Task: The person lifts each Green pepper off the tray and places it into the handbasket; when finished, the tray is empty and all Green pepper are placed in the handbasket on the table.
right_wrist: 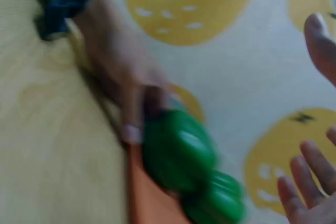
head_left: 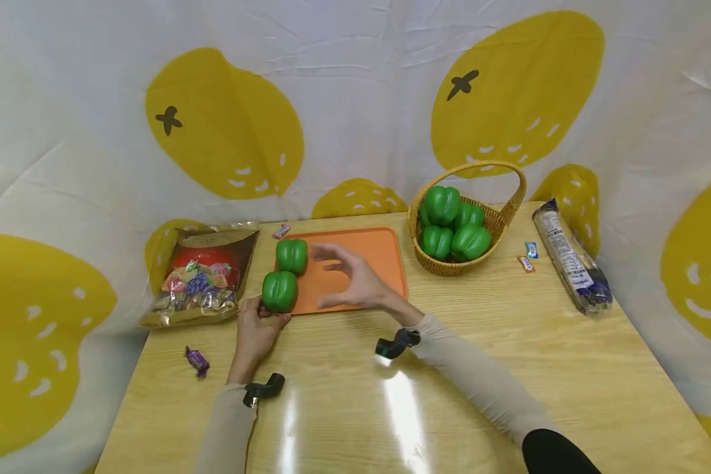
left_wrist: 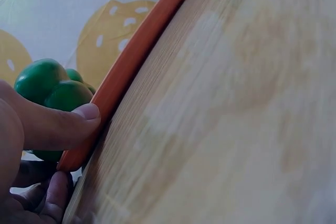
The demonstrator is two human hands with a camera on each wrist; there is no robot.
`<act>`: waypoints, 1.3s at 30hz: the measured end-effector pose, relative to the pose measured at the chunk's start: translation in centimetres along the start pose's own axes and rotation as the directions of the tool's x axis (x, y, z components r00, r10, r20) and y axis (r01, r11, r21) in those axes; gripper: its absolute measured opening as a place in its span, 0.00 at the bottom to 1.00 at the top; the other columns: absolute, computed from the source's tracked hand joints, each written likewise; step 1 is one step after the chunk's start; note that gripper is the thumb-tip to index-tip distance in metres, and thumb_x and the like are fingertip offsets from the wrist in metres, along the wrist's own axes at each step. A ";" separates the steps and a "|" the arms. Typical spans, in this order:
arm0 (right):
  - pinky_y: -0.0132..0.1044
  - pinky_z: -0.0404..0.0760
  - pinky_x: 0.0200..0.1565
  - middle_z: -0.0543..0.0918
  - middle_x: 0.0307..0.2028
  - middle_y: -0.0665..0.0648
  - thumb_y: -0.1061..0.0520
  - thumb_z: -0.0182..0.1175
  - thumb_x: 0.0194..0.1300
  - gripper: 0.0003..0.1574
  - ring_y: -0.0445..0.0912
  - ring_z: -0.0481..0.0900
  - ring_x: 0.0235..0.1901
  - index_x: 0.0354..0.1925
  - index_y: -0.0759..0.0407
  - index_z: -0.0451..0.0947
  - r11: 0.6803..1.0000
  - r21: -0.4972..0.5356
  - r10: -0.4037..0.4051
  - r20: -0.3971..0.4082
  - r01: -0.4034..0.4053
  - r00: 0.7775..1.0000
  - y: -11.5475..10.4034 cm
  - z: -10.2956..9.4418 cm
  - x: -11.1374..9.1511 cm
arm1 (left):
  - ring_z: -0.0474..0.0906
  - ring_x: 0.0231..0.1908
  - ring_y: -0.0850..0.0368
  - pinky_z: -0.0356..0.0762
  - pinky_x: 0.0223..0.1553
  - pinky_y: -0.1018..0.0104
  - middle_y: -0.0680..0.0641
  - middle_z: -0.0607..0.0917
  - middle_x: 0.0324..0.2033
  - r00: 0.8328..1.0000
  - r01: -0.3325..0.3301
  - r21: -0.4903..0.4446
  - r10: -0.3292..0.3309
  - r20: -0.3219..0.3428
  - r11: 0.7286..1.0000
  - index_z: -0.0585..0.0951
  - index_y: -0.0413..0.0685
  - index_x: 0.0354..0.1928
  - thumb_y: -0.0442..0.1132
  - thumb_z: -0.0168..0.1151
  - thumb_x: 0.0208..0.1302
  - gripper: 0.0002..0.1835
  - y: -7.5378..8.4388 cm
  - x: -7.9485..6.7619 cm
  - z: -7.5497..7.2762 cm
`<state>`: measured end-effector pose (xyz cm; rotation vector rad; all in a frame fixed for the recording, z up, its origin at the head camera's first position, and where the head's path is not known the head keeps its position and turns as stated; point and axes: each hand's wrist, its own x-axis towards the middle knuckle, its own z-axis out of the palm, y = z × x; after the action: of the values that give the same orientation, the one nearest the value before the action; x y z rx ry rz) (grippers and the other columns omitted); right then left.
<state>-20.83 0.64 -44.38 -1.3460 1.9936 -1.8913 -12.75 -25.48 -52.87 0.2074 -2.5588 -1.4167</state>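
My left hand grips the near left corner of an orange tray. In the left wrist view its thumb lies on the tray's rim, with the other fingers low at the corner. Two green bell peppers sit at the tray's left side, a nearer pepper right by that hand and a farther pepper behind it. Over the tray's middle my right hand holds nothing, its fingers and thumb spread wide apart toward the peppers.
A wicker basket holding several green peppers stands right of the tray. On the left lies a candy bag, with a purple wrapped candy in front. A long package and small wrapped candies lie at the right.
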 end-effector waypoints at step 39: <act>0.49 0.79 0.56 0.79 0.53 0.71 0.77 0.79 0.28 0.50 0.60 0.79 0.55 0.56 0.75 0.75 0.979 -0.124 -0.190 -0.281 0.161 0.941 -6.9 -7.0 -3.4 | 0.75 0.43 0.45 0.73 0.46 0.65 0.37 0.74 0.48 0.999 -0.043 -0.003 0.043 -0.010 0.999 0.72 0.30 0.63 0.32 0.76 0.50 0.37 0.0 -0.3 0.0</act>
<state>-19.36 9.13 -38.65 -1.3801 2.1933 -2.2132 -12.41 -25.41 -52.93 0.1575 -2.5373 -1.4011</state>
